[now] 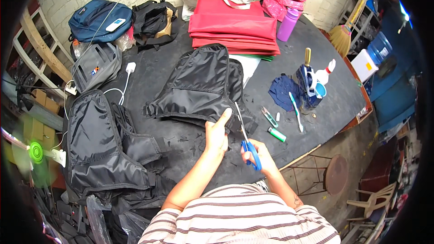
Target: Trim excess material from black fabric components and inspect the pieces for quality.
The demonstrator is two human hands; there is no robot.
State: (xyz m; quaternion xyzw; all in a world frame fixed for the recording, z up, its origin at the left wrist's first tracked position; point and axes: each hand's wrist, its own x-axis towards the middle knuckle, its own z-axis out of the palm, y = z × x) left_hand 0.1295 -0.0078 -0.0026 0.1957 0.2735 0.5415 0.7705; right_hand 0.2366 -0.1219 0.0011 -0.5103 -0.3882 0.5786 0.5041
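Note:
In front of me on the dark table lies a black sewn fabric piece (199, 81) with bound edges. My left hand (217, 135) grips its near edge, thumb on top and the other fingers underneath. Blue-handled scissors (251, 152) are in my right hand (261, 157), fingers through the handles. Their blades point away from me, beside the right end of the black piece; whether they touch it I cannot tell. To the left, several similar black pieces (97, 144) lie stacked.
Right of the work lie thread snips (269, 117), a green lighter (277, 134), a toothbrush (296, 112) and a navy cloth (285, 92). Folded red fabric (233, 27), a purple bottle (287, 25) and a blue backpack (100, 20) sit at the back. A white charger cable (123, 91) crosses the left.

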